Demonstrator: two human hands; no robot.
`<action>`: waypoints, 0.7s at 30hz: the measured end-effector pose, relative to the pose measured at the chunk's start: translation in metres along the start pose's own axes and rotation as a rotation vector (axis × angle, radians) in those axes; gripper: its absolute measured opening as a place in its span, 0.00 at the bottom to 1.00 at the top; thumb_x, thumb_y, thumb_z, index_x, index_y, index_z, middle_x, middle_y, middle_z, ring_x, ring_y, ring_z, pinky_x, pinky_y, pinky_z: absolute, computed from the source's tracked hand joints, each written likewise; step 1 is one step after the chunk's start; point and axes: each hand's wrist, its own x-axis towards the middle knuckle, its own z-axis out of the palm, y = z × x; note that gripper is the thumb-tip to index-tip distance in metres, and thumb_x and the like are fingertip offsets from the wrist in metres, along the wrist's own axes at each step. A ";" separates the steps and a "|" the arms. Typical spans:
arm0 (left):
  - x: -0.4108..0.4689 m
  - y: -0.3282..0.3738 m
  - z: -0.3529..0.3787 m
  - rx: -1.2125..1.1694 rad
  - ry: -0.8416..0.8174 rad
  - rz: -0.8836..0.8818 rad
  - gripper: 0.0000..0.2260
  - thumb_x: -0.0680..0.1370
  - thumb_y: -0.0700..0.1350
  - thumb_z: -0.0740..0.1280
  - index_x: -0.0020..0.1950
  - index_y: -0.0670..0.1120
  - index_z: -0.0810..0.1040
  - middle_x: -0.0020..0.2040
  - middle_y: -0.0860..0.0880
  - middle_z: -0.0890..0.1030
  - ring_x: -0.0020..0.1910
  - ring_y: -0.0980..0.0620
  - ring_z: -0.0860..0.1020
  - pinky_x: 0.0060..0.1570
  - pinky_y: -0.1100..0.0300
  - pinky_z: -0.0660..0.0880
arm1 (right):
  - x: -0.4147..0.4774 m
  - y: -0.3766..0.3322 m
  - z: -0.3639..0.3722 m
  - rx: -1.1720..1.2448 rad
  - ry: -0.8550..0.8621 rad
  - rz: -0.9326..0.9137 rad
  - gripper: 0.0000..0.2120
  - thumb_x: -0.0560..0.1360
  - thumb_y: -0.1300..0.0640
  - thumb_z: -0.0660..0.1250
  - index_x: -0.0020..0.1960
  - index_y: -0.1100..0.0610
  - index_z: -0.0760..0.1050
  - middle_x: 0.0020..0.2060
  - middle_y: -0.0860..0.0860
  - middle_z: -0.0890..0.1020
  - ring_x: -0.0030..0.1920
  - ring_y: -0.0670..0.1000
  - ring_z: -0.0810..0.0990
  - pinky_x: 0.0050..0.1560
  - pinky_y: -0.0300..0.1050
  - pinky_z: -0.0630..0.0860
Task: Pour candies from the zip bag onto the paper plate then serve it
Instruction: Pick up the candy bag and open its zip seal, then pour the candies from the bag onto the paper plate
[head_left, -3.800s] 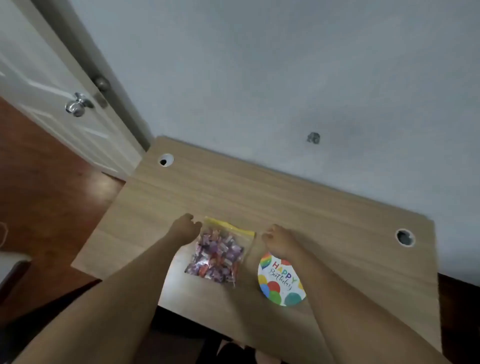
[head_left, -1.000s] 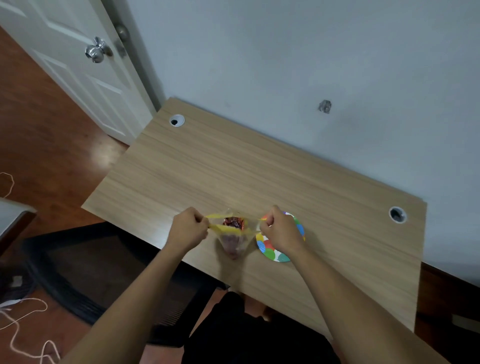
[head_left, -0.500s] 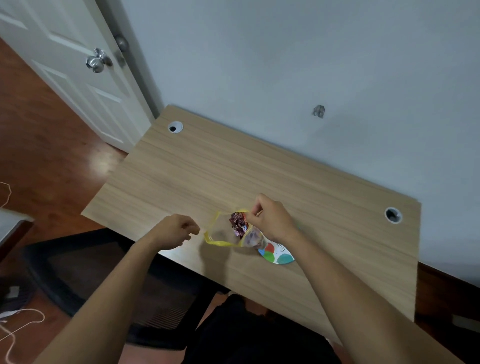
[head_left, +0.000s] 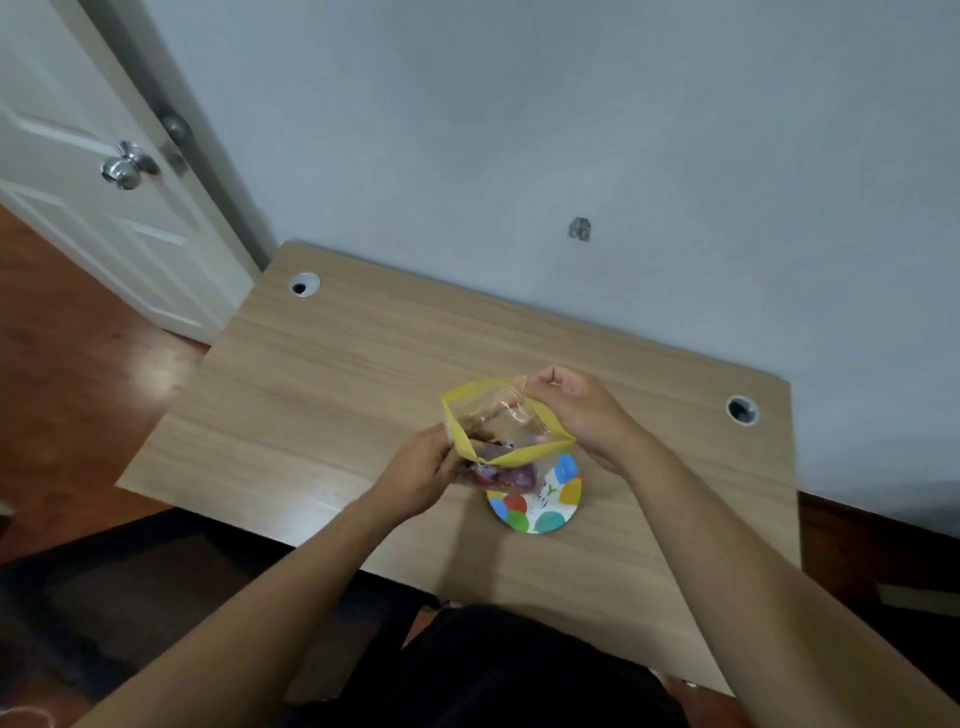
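The zip bag (head_left: 506, 434) is being held open-mouthed just above the paper plate (head_left: 540, 501), overlapping its far-left edge. The left hand (head_left: 421, 475) is gripping the bag's side; the right hand (head_left: 576, 410) is pinching its yellow rim. Candies (head_left: 498, 470) are being kept inside. The plate is lying on the worktop (head_left: 322, 384).

Not much to read here tbh. The only writing is on the paper plate (head_left: 540, 506) sitting on the bench (head_left: 322, 395), and the zip bag (head_left: 501, 431) covers most of it. What pokes out is a green "Y" near the right side and a bit of dark cursive scribble under it, too small and blurry to make out. The bag itself has a plain yellow strip, no print I can see.
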 end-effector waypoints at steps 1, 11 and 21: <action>0.003 0.002 0.005 -0.024 0.028 -0.023 0.18 0.88 0.51 0.58 0.72 0.52 0.83 0.73 0.53 0.82 0.70 0.53 0.81 0.66 0.58 0.79 | -0.004 0.002 -0.004 0.068 0.003 0.031 0.17 0.80 0.42 0.74 0.53 0.57 0.86 0.49 0.57 0.91 0.48 0.55 0.85 0.52 0.50 0.81; 0.015 0.022 0.046 -0.249 -0.040 -0.279 0.17 0.90 0.50 0.55 0.75 0.55 0.77 0.69 0.60 0.83 0.68 0.67 0.79 0.70 0.66 0.74 | -0.011 0.083 -0.017 0.378 0.070 0.237 0.47 0.72 0.19 0.55 0.75 0.51 0.80 0.66 0.55 0.87 0.69 0.56 0.85 0.76 0.62 0.76; 0.008 -0.002 0.099 -0.433 -0.203 -0.554 0.23 0.87 0.62 0.56 0.80 0.54 0.70 0.72 0.55 0.81 0.69 0.62 0.78 0.78 0.53 0.71 | -0.037 0.145 0.011 0.369 0.128 0.265 0.35 0.85 0.28 0.48 0.75 0.49 0.79 0.68 0.54 0.86 0.70 0.58 0.84 0.73 0.54 0.79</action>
